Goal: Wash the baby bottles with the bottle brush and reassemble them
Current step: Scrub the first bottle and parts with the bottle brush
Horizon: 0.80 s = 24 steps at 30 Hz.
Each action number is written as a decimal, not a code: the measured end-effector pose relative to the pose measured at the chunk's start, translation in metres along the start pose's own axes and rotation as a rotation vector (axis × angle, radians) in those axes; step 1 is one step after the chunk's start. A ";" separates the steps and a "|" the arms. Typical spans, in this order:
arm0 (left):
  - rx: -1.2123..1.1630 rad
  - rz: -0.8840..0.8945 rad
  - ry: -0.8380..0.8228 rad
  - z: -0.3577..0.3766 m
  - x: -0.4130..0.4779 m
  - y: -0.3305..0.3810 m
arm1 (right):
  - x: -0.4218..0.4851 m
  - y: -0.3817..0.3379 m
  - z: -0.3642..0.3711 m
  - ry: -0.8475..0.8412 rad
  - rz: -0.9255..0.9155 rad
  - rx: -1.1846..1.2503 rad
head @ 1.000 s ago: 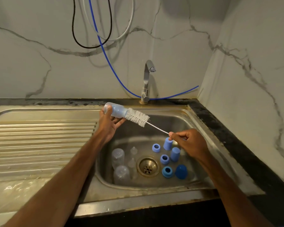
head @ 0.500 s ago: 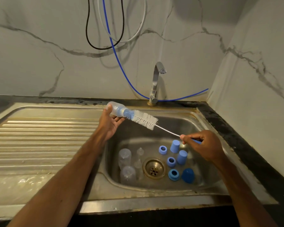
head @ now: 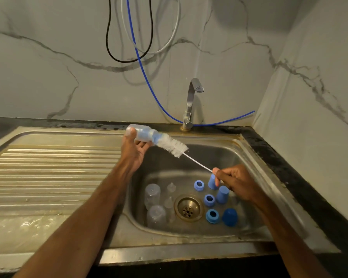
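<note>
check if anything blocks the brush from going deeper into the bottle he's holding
Nothing visible does. The bottle brush already has its tip in the mouth of the bottle, held by the left hand; the right hand grips the wire handle in open air.

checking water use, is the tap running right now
Off, as far as the picture shows: no stream falls from the tap spout into the sink.

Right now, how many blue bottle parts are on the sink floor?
6, all right of the drain: three rings, two light caps, one dark cap. The right hand could hide more.
</note>
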<state>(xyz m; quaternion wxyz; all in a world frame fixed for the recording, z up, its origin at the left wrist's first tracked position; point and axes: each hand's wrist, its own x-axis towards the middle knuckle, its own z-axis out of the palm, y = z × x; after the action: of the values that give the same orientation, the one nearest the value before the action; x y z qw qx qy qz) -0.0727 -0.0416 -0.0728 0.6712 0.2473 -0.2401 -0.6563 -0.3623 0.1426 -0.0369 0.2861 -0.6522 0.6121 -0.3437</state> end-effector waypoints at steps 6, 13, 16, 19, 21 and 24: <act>-0.021 0.049 0.088 0.002 -0.001 -0.005 | 0.008 0.000 0.029 -0.099 0.166 0.284; 0.023 0.085 0.121 0.001 -0.002 -0.004 | 0.004 -0.008 0.026 -0.210 0.263 0.399; 0.112 0.147 0.119 0.000 0.001 0.001 | 0.001 -0.005 0.020 -0.212 0.273 0.391; 0.184 0.116 0.066 0.001 -0.003 0.002 | 0.004 -0.002 0.014 -0.196 0.289 0.338; 0.234 0.056 -0.017 0.005 -0.008 -0.004 | 0.007 -0.004 0.021 -0.155 0.258 0.262; 0.364 0.107 -0.046 -0.001 -0.004 0.001 | 0.006 -0.001 0.011 -0.023 0.114 0.021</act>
<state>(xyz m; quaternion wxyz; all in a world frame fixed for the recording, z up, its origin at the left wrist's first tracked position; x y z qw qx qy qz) -0.0719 -0.0380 -0.0731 0.6436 0.3366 -0.3827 -0.5710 -0.3533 0.1361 -0.0422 0.3191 -0.6171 0.6414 -0.3256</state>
